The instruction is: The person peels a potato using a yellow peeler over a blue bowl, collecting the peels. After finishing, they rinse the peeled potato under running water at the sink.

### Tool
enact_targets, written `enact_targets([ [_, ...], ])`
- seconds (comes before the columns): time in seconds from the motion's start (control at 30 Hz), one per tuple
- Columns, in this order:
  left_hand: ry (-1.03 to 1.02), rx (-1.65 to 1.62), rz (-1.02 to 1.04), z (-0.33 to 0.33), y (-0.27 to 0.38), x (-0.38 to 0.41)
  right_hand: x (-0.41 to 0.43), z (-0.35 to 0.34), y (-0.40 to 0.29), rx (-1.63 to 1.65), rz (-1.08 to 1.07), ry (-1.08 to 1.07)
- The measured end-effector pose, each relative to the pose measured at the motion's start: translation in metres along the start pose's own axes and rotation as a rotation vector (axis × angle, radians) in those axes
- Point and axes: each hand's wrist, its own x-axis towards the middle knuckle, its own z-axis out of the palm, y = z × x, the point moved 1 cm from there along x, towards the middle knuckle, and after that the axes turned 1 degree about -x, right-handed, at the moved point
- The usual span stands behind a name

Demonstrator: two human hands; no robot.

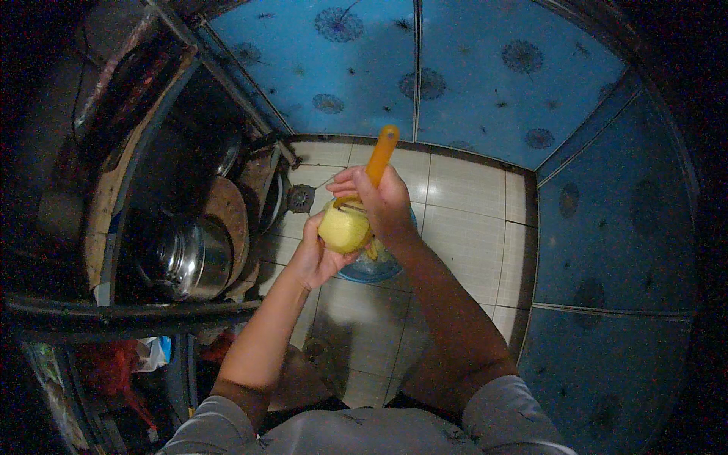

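My left hand holds a pale yellow, peeled round fruit or vegetable from below and from its left side. In my right hand is a peeler with an orange handle, which sticks up past the thumb. Its metal blade lies at the top of the yellow flesh. Under both hands, a blue-rimmed bowl or basin stands on the floor, with yellowish peelings in it. My hands cover much of the bowl.
Pale tiles cover the floor, with a drain cover at the left. A dark shelf holds a shiny metal pot and a round brown board. Blue patterned panels stand in front and at the right. Red plastic bags lie at lower left.
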Motion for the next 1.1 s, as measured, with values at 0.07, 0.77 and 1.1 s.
enact_targets([
  [0.07, 0.046, 0.02, 0.009, 0.002, 0.0, -0.001, 0.0, -0.001, 0.002, 0.021, 0.006, 0.021],
  [0.77, -0.049, 0.016, -0.104, -0.004, 0.006, -0.004, 0.001, -0.007, 0.001, 0.009, 0.111, -0.175],
  [1.1, 0.083, 0.033, 0.046, 0.0, 0.003, -0.004, 0.0, -0.002, 0.004, 0.028, 0.04, -0.03],
])
